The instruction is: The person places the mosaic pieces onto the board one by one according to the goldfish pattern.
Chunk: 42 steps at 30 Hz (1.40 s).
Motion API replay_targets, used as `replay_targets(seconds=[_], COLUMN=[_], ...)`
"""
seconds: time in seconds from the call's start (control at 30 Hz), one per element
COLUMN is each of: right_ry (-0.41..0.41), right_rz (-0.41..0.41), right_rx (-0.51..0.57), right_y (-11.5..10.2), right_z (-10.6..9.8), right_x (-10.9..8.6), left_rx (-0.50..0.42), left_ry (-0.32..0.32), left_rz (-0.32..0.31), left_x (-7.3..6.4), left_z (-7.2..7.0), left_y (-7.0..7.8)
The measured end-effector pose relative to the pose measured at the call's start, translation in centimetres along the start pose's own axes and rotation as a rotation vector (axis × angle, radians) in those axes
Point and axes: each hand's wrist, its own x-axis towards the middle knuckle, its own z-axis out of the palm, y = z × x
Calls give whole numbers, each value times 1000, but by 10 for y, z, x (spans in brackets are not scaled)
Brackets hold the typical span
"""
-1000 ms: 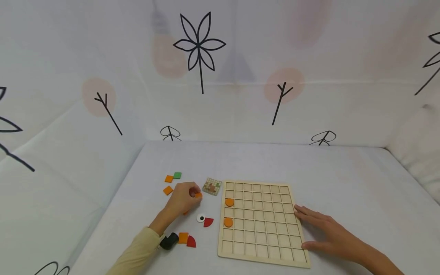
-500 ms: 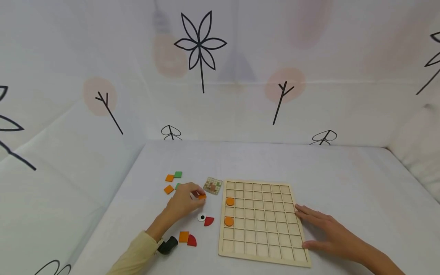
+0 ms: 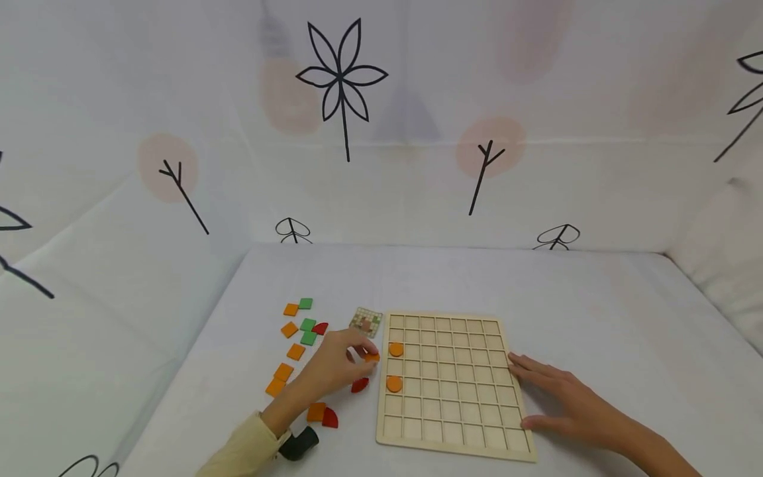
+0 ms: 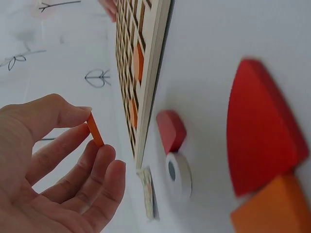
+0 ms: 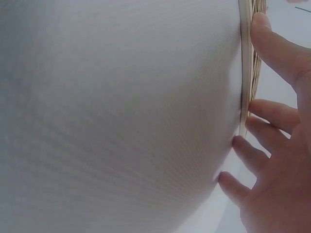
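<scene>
My left hand (image 3: 335,361) is just left of the wooden grid board (image 3: 456,452), pinching a small orange tile (image 4: 95,129) between thumb and fingers. The left wrist view shows that tile edge-on, above the table. Two orange discs lie in the board's left column, an upper disc (image 3: 396,349) and a lower disc (image 3: 394,383). At the board's right edge rests my right hand (image 3: 557,397), thumb and fingers spread with fingertips on the rim. Below the left hand are a red quarter-round piece (image 3: 360,385) and a white disc with a dark centre (image 4: 180,175).
A small patterned card (image 3: 365,320) lies at the board's upper left. Further left are several orange squares (image 3: 296,352), green squares (image 3: 308,338) and a red piece (image 3: 320,328). Nearer, another orange square (image 3: 316,412) touches a red quarter-round (image 3: 330,417).
My left hand has carried the orange tile rightward and slightly nearer me, toward the board's left edge, uncovering pieces behind it. My right hand has stayed at the board's edge.
</scene>
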Motion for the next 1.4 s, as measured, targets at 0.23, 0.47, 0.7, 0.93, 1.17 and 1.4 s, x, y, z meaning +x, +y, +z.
replay_targets(seconds=[0.23,0.47,0.7,0.93,1.17,1.4], right_ry=[13,4,11,7,11,13], right_rz=[-23,-19,-29,-27,-28,-31], right_rx=[14,29,18,18,40,26], right_y=[0,1,2,1,0,1], right_z=[-1,0,1,0,-1,1], right_x=[0,0,0,0,1,0], left_rx=[-43,-81,-56,64,229,235], left_ry=[-68,-129,-197,-241,-253,-266], left_rz=[62,102,137,170,205,227], left_x=[-4,-8,-10,-10,-9,-11], left_z=[15,27,38,49,54,53], left_y=[10,20,27,34,38,37])
